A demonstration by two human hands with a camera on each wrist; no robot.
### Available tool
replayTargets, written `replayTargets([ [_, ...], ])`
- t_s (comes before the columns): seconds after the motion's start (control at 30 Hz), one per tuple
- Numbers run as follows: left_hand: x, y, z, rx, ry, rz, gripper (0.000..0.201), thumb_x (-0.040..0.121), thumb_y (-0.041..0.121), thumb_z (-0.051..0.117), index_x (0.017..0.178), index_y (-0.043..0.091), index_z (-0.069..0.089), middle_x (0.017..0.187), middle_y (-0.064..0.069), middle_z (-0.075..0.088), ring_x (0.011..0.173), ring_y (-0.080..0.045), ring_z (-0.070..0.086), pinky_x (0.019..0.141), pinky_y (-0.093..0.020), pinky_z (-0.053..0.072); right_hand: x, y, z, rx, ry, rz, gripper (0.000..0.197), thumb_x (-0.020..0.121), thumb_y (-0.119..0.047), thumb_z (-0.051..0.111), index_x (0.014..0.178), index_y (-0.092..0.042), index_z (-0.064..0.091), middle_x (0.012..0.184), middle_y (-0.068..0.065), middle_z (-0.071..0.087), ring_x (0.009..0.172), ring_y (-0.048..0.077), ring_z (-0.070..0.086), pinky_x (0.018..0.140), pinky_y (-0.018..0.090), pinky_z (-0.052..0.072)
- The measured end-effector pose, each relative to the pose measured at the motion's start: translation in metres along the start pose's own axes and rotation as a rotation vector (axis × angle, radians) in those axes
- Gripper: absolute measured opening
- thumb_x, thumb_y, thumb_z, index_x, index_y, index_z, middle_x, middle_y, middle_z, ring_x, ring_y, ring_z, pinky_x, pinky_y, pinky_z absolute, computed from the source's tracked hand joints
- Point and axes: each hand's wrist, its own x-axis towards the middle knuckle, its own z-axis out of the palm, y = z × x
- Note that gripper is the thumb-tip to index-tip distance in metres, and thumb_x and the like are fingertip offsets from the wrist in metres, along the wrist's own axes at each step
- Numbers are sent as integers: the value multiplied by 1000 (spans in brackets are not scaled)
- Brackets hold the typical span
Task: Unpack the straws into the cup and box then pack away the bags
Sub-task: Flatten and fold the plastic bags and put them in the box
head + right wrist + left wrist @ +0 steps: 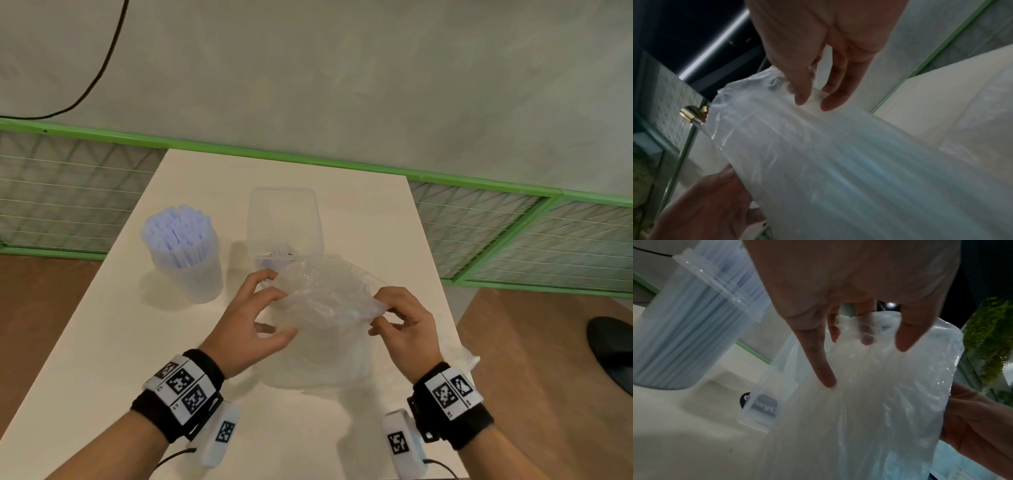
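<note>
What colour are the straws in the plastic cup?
Pale blue straws, clearest in the head view.

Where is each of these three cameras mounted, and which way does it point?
Head: worn on the head, looking forward and down at the white table; both forearms, left hand and right hand show.
Left wrist: looks along the left hand's fingers into the crumpled clear plastic bag.
Right wrist: looks along the right hand's fingers at the same bag.
Shared: head and left wrist both show the clear plastic cup of pale blue straws.
</note>
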Motion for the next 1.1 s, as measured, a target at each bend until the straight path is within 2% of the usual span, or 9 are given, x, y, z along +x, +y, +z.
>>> replayTargets([
  [0.07, -1, 7, 2, -15, 29, 12, 31, 68, 40, 82, 92, 27, 68, 138, 17, 32, 122, -11, 50, 71, -30, 62, -5, 1, 7, 23, 55, -1, 48, 75, 23, 64, 84, -24, 73, 97, -1, 61, 84, 14, 62, 58, 29, 57],
  [0.27, -2, 11, 10, -26, 68, 133, 13, 74, 27, 79, 81, 29, 69, 139, 15, 27, 131, -12, 36, 66, -20, 57, -15, -5, 23, 108, 185, 7, 49, 71, 31, 62, 76, -17, 74, 95, 13, 56, 88, 4, 59, 63, 20, 55],
  [0.4, -5, -1, 16, 119, 106, 267, 26, 79, 3, 65, 86, 28, 70, 138, 5, 30, 135, -19, 34, 100, -15, 42, -18, 1, 28, 88, 196, -47, 53, 71, 31, 60, 65, -21, 69, 97, 6, 55, 91, 3, 59, 70, 12, 49],
  [0.47, -8, -4, 21, 223, 139, 315, 33, 75, -6, 60, 85, 22, 74, 138, -1, 31, 137, -12, 31, 110, -12, 26, -20, 5, 28, 7, 115, -100, 51, 70, 20, 59, 67, -30, 72, 105, -4, 51, 100, 16, 58, 74, 21, 51],
  [0.6, -11, -5, 26, 314, 192, 305, 35, 74, -9, 56, 82, 19, 76, 138, -1, 30, 134, -2, 31, 106, -10, 29, -21, -9, 18, -10, -137, -35, 8, 77, -29, 69, 73, -28, 76, 121, -3, 41, 120, 26, 47, 79, 20, 50],
  [0.67, -14, -5, 25, 349, 157, 309, 31, 77, -3, 58, 84, 21, 76, 140, -3, 29, 123, -10, 43, 102, -10, 33, -22, -12, 13, -64, -164, 8, 27, 77, -53, 71, 72, -27, 77, 124, -5, 40, 126, 22, 45, 82, 20, 51],
  [0.8, -22, 0, 19, 269, 28, 264, 11, 79, 36, 72, 88, 30, 73, 143, 2, 25, 133, -10, 36, 110, -11, 23, -26, -13, 14, -197, -127, -11, 18, 69, -46, 82, 70, -30, 73, 126, -10, 41, 127, 19, 45, 78, 29, 57],
  [0.97, -20, 8, 8, -19, 177, 55, 46, 60, 49, 83, 100, 43, 61, 136, 15, 28, 122, -8, 50, 86, -20, 54, -26, -13, 12, -171, -78, 53, 70, 51, -22, 96, 97, -34, 45, 127, -15, 38, 116, 11, 48, 69, 35, 59],
  [1.1, -4, 13, -4, 71, -49, -84, 93, 58, 45, 88, 130, 62, 32, 141, 30, 32, 121, 4, 44, 86, -22, 48, -14, -21, 5, -281, -247, 88, 114, 47, -27, 99, 138, -41, 31, 142, -20, 23, 120, 1, 41, 67, 27, 59],
])
